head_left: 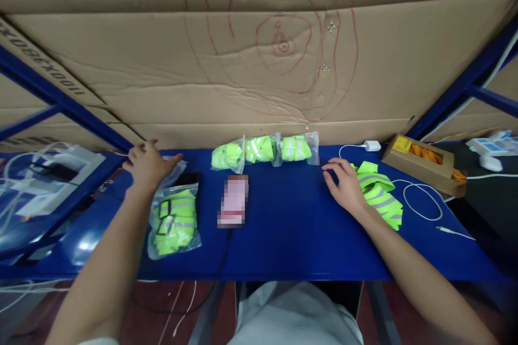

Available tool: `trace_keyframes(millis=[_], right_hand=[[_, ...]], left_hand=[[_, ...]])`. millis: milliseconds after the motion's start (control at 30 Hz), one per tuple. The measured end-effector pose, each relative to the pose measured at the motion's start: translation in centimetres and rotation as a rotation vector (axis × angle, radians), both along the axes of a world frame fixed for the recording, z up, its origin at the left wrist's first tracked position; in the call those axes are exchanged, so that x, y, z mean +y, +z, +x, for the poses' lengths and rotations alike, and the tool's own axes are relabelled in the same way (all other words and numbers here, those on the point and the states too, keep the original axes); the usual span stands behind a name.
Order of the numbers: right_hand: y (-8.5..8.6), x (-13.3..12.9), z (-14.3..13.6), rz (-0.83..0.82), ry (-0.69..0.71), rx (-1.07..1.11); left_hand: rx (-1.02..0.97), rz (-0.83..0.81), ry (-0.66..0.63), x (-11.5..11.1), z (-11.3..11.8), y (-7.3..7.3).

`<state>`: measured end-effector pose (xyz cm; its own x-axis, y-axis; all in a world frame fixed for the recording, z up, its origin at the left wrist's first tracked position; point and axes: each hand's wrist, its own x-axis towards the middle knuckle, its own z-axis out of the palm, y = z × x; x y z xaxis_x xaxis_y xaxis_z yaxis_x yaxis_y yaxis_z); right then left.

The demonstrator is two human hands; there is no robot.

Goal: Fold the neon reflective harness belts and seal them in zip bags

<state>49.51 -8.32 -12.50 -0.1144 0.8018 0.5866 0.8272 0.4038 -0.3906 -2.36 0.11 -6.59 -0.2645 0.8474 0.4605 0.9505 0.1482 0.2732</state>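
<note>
Four bagged green bundles point(175, 223), one loose strap point(382, 199), one box point(416, 168), perhaps two phones point(233, 202).

Creased cardboard point(141, 59) with red marker rings stands behind a glossy blue tabletop point(279, 248), flanked by slanting blue metal bars point(81, 124), above a reddish floor point(162, 302).

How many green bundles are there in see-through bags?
4. Three sit in a row at the back: a left one, a middle one and a right one. The fourth one lies left of the phone.
</note>
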Motion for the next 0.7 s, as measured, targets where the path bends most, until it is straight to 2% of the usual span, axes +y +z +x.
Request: trace_keyframes(millis=[67, 167, 233, 300, 333, 367, 467, 533, 600, 700], right_hand=[[1.0, -0.3, 0.4, 0.037, -0.032, -0.057], [2.6, -1.3, 2.0, 0.066, -0.12, -0.164], [3.3, -2.4, 3.4, 0.054, -0.172, -0.214], [3.4, -3.7, 5.0, 0.03, -0.228, -0.25], [3.2, -4.5, 5.8, 0.009, -0.262, -0.269], [2.9, -5.2, 6.5, -0.018, -0.302, -0.289], [1.3, -7.1, 7.8, -0.145, -0.404, -0.345], [-0.1, -7.9, 8.1, -0.253, -0.394, -0.371], [-1.4, -8.4, 8.0, -0.335, -0.344, -0.368], [-2.5, -8.5, 7.6, -0.331, -0.33, -0.303]], left_hand=[[-0.027, -0.073, 0.028, 0.6, -2.5, -0.8], [-0.027, -0.113, 0.018, 0.7, -3.9, -1.6], [-0.008, -0.081, 0.017, 0.4, -3.5, -1.1], [0.022, -0.009, 0.003, -0.1, -2.0, 0.4], [0.036, 0.045, -0.005, -0.3, -0.7, 1.4], [0.062, 0.08, -0.071, -0.6, 0.9, 2.4], [0.191, 0.204, -0.382, -1.2, 7.5, 5.4], [0.226, 0.299, -0.6, -1.5, 12.7, 6.3], [0.304, 0.223, -0.815, -1.8, 17.7, 5.8], [0.434, 0.08, -1.058, -2.4, 23.4, 3.0]])
